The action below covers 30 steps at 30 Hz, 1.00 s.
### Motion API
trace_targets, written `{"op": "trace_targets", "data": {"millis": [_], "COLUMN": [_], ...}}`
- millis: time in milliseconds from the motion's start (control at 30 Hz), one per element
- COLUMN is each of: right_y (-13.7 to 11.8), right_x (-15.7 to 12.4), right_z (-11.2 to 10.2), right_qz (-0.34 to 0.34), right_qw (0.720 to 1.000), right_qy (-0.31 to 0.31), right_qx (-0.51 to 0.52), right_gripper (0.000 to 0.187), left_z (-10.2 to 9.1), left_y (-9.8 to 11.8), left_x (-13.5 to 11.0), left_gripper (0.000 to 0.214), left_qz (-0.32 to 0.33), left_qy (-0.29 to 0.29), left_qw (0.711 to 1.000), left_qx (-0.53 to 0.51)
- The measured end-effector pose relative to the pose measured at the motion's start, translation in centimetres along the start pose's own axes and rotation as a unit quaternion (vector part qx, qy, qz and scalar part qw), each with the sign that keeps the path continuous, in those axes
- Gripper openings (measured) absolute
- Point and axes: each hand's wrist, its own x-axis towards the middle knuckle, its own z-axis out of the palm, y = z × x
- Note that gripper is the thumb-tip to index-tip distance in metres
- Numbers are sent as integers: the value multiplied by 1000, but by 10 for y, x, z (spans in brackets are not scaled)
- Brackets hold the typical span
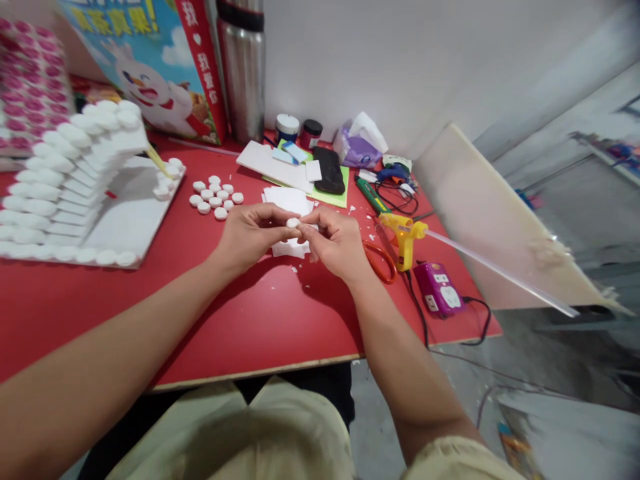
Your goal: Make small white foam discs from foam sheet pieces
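Between the fingertips of both hands is a small white round foam piece (293, 223). My left hand (253, 233) pinches it from the left, and my right hand (334, 240) pinches it from the right. Under the hands lie white paper sheets (285, 199) on the red table (235, 320). To the left of my left hand is a loose group of similar white round pieces (215, 196). Farther left stands a white stepped model (70, 200), its edges lined with rows of such pieces. Orange-handled scissors (383, 263) lie just right of my right hand, partly hidden.
A yellow glue gun (403, 233) with a long clear stick juts past the right edge. Near it are a purple power socket box (439, 288) and cords. A steel flask (243, 73), jars, a black case (329, 170) and a tissue pack (360, 143) line the back.
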Motion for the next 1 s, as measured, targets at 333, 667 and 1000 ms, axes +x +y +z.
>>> {"op": "trace_targets", "data": {"millis": [333, 667, 1000], "right_y": [-7, -4, -20], "right_x": [2, 17, 10], "right_z": [4, -3, -8], "right_qz": [41, 298, 289], "right_qw": [997, 858, 848], "right_qy": [42, -96, -100], "right_qx": [59, 407, 433], "right_gripper": [29, 38, 17], "left_z": [-4, -11, -9], "left_y": [-1, -5, 3], "left_x": [3, 8, 5], "left_gripper": [26, 18, 14], "left_qz": [6, 79, 95], "left_qy": [-26, -29, -61], "left_qw": [999, 993, 989], "left_qx": [25, 79, 95]}}
